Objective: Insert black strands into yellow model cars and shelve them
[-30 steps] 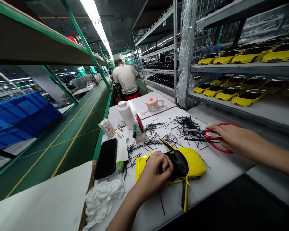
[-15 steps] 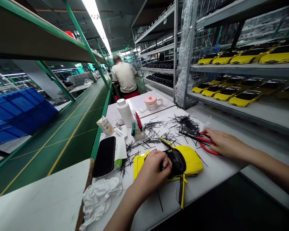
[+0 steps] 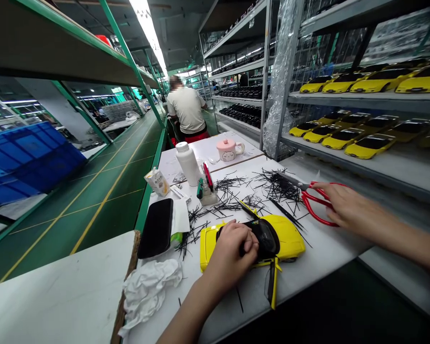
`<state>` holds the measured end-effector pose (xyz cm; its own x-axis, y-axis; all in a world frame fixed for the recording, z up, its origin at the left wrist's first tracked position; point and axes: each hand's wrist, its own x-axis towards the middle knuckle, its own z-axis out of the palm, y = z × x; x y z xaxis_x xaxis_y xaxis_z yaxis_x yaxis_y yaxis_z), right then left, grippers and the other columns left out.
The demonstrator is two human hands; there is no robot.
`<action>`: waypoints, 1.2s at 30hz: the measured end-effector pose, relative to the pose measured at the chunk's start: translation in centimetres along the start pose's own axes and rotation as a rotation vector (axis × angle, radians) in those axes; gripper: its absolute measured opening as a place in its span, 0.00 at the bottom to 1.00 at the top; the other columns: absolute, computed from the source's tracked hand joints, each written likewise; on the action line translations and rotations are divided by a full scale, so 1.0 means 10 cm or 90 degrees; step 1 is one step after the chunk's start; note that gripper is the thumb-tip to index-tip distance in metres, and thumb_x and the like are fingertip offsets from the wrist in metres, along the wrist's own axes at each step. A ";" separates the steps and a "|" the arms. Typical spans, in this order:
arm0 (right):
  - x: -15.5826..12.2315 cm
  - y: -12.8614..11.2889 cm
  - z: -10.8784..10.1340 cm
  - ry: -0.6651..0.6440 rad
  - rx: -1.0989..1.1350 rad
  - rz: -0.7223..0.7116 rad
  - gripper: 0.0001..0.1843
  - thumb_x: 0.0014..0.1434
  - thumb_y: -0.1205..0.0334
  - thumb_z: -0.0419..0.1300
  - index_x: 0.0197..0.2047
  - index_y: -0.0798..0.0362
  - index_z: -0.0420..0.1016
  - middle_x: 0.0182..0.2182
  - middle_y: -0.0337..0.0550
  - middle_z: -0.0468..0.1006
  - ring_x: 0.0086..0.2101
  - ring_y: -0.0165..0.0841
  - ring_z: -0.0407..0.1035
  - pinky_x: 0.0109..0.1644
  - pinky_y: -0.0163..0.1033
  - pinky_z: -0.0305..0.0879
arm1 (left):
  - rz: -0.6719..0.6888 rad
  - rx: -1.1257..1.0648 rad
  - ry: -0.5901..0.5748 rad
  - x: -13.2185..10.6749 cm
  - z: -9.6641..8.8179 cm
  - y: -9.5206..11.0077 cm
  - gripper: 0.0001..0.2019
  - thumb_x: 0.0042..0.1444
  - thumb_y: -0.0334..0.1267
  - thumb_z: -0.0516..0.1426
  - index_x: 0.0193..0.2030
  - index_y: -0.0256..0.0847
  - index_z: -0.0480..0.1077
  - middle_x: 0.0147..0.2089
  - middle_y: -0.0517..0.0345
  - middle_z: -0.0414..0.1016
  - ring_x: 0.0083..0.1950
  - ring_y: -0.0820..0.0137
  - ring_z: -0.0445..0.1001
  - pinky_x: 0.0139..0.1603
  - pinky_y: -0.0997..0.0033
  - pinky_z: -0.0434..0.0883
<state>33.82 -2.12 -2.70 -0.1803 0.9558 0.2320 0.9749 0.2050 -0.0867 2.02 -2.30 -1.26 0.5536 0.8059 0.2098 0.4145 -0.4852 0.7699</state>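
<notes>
A yellow toy car with a dark cabin and open doors lies on the white table in front of me. My left hand is closed over its roof, fingers curled on the cabin. My right hand grips the red-handled scissors to the right of the car, blades pointing left over a scatter of thin black sticks.
White bottle, pink mug, small carton, black pouch and crumpled white cloth lie on the left. Shelves of yellow cars rise on the right. A person stands beyond, beside a green conveyor.
My right hand has lifted the scissors slightly and swung them to the right, away from the black sticks. My left hand stays on the car.
</notes>
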 end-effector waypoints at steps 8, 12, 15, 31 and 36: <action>-0.62 -0.08 0.15 0.008 0.272 -0.030 0.25 0.57 0.49 0.58 0.57 0.39 0.59 0.42 0.45 0.78 0.33 0.41 0.76 0.30 0.40 0.72 | -0.070 -0.079 0.007 -0.02 -0.03 0.04 0.17 0.55 0.30 0.56 0.25 0.43 0.48 0.35 0.59 0.76 0.43 0.68 0.70 0.63 0.60 0.56; -0.96 -0.10 0.44 0.008 0.305 -0.044 0.25 0.55 0.51 0.61 0.56 0.35 0.60 0.51 0.45 0.75 0.42 0.46 0.75 0.40 0.45 0.75 | -0.095 -0.101 0.008 -0.02 -0.05 0.06 0.18 0.54 0.30 0.57 0.25 0.44 0.48 0.34 0.58 0.77 0.45 0.66 0.70 0.62 0.60 0.57; -1.00 -0.15 0.50 -0.028 0.315 -0.056 0.26 0.57 0.54 0.60 0.58 0.35 0.59 0.50 0.44 0.76 0.42 0.46 0.76 0.41 0.47 0.75 | -0.111 -0.106 0.002 -0.01 -0.06 0.07 0.18 0.54 0.30 0.57 0.25 0.44 0.47 0.34 0.58 0.77 0.44 0.66 0.70 0.61 0.60 0.59; -0.81 -0.34 0.49 -0.018 0.353 -0.116 0.25 0.56 0.58 0.61 0.57 0.41 0.67 0.49 0.44 0.78 0.43 0.43 0.77 0.41 0.42 0.77 | -0.121 -0.109 0.001 -0.02 -0.05 0.07 0.19 0.54 0.31 0.57 0.25 0.44 0.46 0.35 0.58 0.78 0.44 0.66 0.70 0.58 0.61 0.60; -0.79 -0.31 0.50 -0.024 0.352 -0.129 0.25 0.55 0.58 0.62 0.57 0.41 0.70 0.47 0.43 0.80 0.39 0.42 0.78 0.37 0.40 0.77 | -0.128 -0.114 0.005 -0.02 -0.05 0.07 0.20 0.53 0.31 0.58 0.25 0.44 0.46 0.35 0.57 0.78 0.45 0.65 0.70 0.58 0.60 0.61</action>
<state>31.53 -9.29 -9.16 -0.3697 0.8910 0.2635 0.7101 0.4538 -0.5384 1.85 -2.62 -0.47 0.4673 0.8829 0.0458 0.3805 -0.2476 0.8910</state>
